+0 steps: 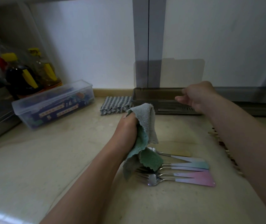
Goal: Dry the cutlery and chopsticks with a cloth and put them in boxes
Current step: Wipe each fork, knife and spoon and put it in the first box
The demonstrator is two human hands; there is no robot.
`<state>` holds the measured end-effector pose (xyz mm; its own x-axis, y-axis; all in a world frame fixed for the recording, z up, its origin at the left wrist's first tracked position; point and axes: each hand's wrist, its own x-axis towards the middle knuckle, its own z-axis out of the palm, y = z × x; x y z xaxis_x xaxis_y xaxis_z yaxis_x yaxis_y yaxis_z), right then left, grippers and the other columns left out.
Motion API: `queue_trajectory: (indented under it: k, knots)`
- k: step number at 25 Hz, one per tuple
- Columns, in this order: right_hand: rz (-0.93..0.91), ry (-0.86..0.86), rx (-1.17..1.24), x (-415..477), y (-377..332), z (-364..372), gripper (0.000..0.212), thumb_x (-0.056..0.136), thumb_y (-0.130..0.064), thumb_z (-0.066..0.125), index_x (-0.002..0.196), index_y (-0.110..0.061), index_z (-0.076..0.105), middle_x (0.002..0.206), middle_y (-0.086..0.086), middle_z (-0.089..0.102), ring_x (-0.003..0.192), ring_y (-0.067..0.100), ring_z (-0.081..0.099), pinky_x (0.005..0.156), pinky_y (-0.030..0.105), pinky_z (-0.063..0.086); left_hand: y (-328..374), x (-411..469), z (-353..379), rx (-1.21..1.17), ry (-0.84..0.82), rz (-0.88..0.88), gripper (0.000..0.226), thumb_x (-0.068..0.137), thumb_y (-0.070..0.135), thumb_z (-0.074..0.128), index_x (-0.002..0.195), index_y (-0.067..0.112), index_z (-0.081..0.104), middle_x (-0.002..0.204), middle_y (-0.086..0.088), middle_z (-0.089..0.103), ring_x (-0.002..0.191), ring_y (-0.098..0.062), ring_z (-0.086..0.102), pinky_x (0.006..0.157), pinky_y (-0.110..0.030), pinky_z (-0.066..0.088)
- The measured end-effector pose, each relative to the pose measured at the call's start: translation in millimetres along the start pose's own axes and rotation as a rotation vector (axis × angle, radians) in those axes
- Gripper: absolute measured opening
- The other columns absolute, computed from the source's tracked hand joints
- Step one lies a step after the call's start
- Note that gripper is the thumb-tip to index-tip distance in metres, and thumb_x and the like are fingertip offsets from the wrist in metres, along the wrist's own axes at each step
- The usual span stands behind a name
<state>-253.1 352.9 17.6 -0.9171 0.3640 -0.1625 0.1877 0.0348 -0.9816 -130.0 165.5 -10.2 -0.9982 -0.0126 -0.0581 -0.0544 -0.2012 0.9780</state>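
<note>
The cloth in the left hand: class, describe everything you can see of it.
The cloth looks like soft, fluffy microfibre, pale grey on one face and green on the other, with wavy scalloped edges. The left hand grips it bunched at the middle: a grey fold stands above the fist, the rest hangs down crumpled. Its lower corners hang over the heads of the cutlery on the counter; whether they touch cannot be told.

Cutlery (185, 172) lies on the counter (48, 167) before the open box (155, 97), second box (53, 104) leftward.
</note>
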Motion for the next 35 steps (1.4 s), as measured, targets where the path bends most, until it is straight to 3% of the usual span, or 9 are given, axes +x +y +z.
queue_trajectory:
  k: [2, 4, 8, 10, 16, 22, 27, 31, 35]
  knots:
    - [-0.088, 0.017, -0.205, -15, -5, -11, 0.033, 0.099, -0.003, 0.055, 0.131, -0.001, 0.053, 0.102, 0.012, 0.067, 0.055, 0.018, 0.072, 0.045, 0.023, 0.055, 4, -2, 1, -0.006, 0.041, 0.001, 0.015, 0.086, 0.028, 0.055, 0.078, 0.018, 0.062, 0.053, 0.007, 0.063, 0.056, -0.012, 0.058, 0.059, -0.028, 0.044]
    - [-0.257, -0.059, -0.435, -44, -4, -27, 0.020, 0.100, -0.011, 0.056, 0.117, -0.008, 0.064, 0.084, 0.010, 0.070, 0.058, 0.016, 0.068, 0.046, 0.023, 0.051, 5, -2, 1, -0.022, 0.096, 0.010, 0.020, 0.092, 0.023, 0.050, 0.079, 0.012, 0.059, 0.056, 0.003, 0.060, 0.055, -0.010, 0.056, 0.059, -0.027, 0.043]
    - [-0.477, -0.507, -0.930, -107, 23, -58, 0.004, 0.094, -0.027, 0.066, 0.096, -0.029, 0.069, 0.088, -0.011, 0.067, 0.068, 0.000, 0.063, 0.053, 0.014, 0.044, 6, -6, 8, -0.092, 0.133, -0.017, 0.028, 0.098, 0.023, 0.040, 0.079, 0.013, 0.057, 0.059, -0.001, 0.058, 0.058, -0.014, 0.050, 0.058, -0.027, 0.040]
    - [-0.499, -0.586, -1.101, -120, 37, -69, 0.002, 0.090, -0.034, 0.069, 0.091, -0.032, 0.070, 0.090, -0.015, 0.066, 0.076, -0.002, 0.060, 0.061, 0.013, 0.043, 6, -9, 10, -0.160, 0.112, -0.047, 0.025, 0.096, 0.027, 0.043, 0.080, 0.017, 0.059, 0.063, -0.002, 0.059, 0.060, -0.017, 0.051, 0.060, -0.028, 0.040]
    - [-0.507, -0.619, -1.237, -122, 55, -69, 0.007, 0.086, -0.036, 0.068, 0.084, -0.030, 0.066, 0.087, -0.014, 0.063, 0.081, 0.004, 0.059, 0.074, 0.033, 0.054, 7, -11, 14, -0.128, 0.166, -0.004, 0.028, 0.098, 0.021, 0.039, 0.076, 0.019, 0.057, 0.065, -0.002, 0.057, 0.063, -0.015, 0.049, 0.058, -0.025, 0.042]
    - [-0.488, -0.658, -1.266, -117, 60, -68, 0.008, 0.094, -0.036, 0.062, 0.090, -0.029, 0.060, 0.092, -0.013, 0.058, 0.083, 0.005, 0.053, 0.068, 0.025, 0.043, 0, -5, 9, -0.118, 0.151, -0.001, 0.036, 0.095, 0.026, 0.045, 0.068, 0.023, 0.068, 0.057, 0.004, 0.064, 0.068, -0.017, 0.052, 0.069, -0.029, 0.041]
    - [-0.544, -0.623, -1.026, -108, 52, -78, 0.012, 0.088, -0.027, 0.073, 0.080, -0.029, 0.064, 0.083, -0.010, 0.062, 0.078, 0.005, 0.056, 0.069, 0.027, 0.047, -4, -1, 3, -0.047, 0.080, -0.009, 0.025, 0.073, 0.041, 0.057, 0.060, 0.028, 0.075, 0.060, 0.004, 0.064, 0.072, -0.023, 0.053, 0.080, -0.040, 0.041]
    - [-0.649, -0.382, -0.375, -105, 37, -91, 0.011, 0.082, -0.020, 0.077, 0.083, -0.024, 0.067, 0.070, -0.002, 0.067, 0.058, 0.011, 0.059, 0.052, 0.024, 0.049, -3, -3, 3, -0.020, 0.086, -0.021, 0.024, 0.072, 0.042, 0.058, 0.062, 0.027, 0.073, 0.056, 0.006, 0.063, 0.065, -0.020, 0.054, 0.068, -0.033, 0.042]
    - [-0.482, -0.374, 0.283, -110, 31, -91, 0.022, 0.070, -0.020, 0.077, 0.083, -0.013, 0.060, 0.065, 0.009, 0.062, 0.052, 0.020, 0.054, 0.038, 0.025, 0.040, 2, -3, 4, 0.174, 0.110, 0.079, 0.026, 0.097, 0.011, 0.046, 0.075, 0.017, 0.059, 0.059, -0.001, 0.060, 0.057, -0.011, 0.062, 0.058, -0.028, 0.047]
